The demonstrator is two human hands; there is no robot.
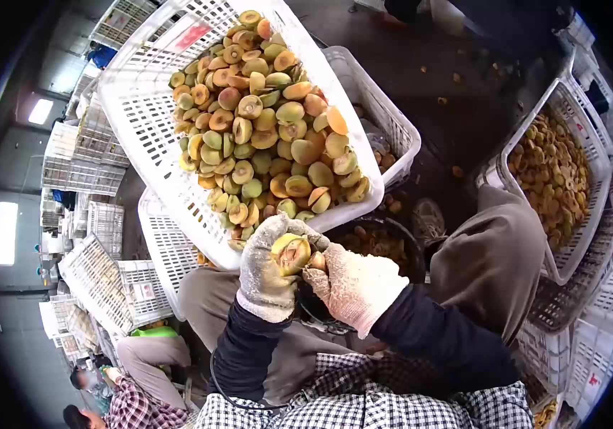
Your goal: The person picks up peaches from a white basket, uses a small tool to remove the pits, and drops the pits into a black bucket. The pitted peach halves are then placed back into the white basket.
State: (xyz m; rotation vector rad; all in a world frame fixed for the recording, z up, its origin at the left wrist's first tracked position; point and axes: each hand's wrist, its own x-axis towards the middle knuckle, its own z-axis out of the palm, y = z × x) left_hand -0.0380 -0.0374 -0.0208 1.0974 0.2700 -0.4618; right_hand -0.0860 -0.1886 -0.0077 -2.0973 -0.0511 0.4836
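Observation:
My left hand (267,272), in a grey-white work glove, holds a halved yellow-green fruit (291,254) with its cut face up. Close against it on the right, my right hand (356,282), also gloved, pinches a small brownish piece (317,260) that looks like a pit. Just beyond both hands, a white plastic crate (131,118) stands tilted, holding a heap of halved green and orange fruit (263,136). Below the hands, a dark bucket (417,250) contains more orange fruit pieces (367,244).
Behind the tilted crate is another white crate (410,136). A crate of orange fruit (599,186) stands at the right, above stacked crates. More crates (96,279) fill the left side. Other people (142,400) sit at the lower left. Fruit pieces lie on the dark floor (421,71).

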